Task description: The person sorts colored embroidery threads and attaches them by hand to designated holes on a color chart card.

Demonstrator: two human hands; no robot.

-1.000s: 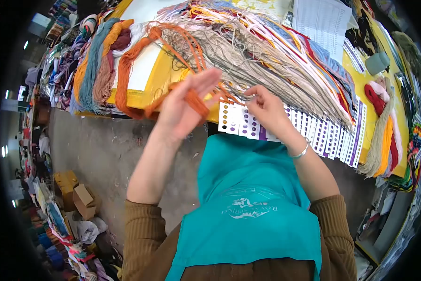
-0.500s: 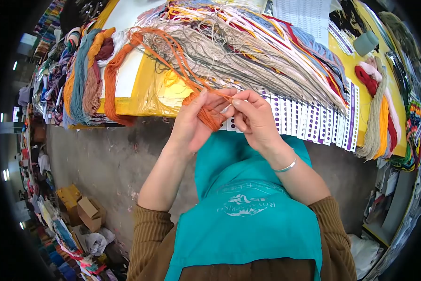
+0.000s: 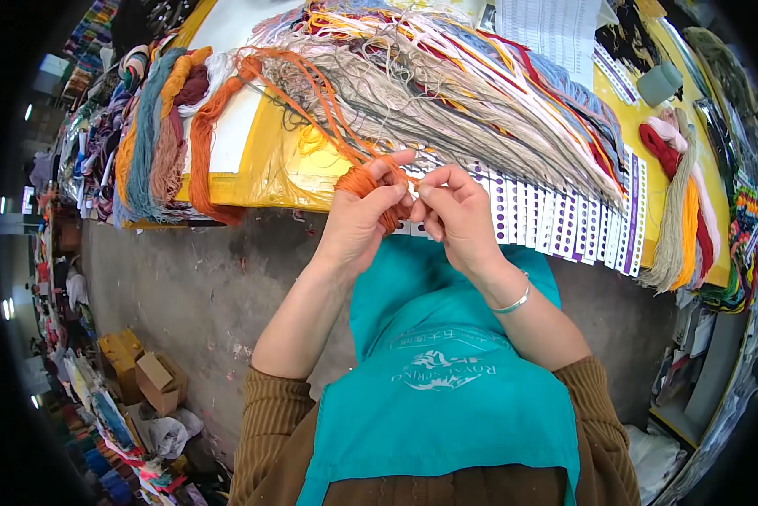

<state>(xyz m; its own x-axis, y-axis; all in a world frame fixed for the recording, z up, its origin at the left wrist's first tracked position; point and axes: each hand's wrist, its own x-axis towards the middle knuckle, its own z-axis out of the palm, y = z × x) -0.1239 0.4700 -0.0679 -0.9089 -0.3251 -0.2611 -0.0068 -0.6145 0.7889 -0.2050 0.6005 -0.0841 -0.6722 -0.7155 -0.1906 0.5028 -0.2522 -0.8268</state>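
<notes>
Just off the table's front edge, my left hand is closed around a bundle of orange thread, its coils looped over the fingers. Close beside it, my right hand pinches an end of the same orange thread between thumb and forefinger. From the bundle, strands run up and left to an orange skein that hangs over the table edge. Behind my hands lie long loose threads in beige, white, grey and red. White cards with purple-ringed holes line the edge below them.
Teal, mustard and brown skeins hang at the table's left. More skeins and a grey-green cylinder are on the right. Printed sheets lie at the back. Cardboard boxes stand on the floor at left.
My left fingers have curled inward over the orange bundle, which now sits higher and wraps them. My right hand keeps its pinch at nearly the same place.
</notes>
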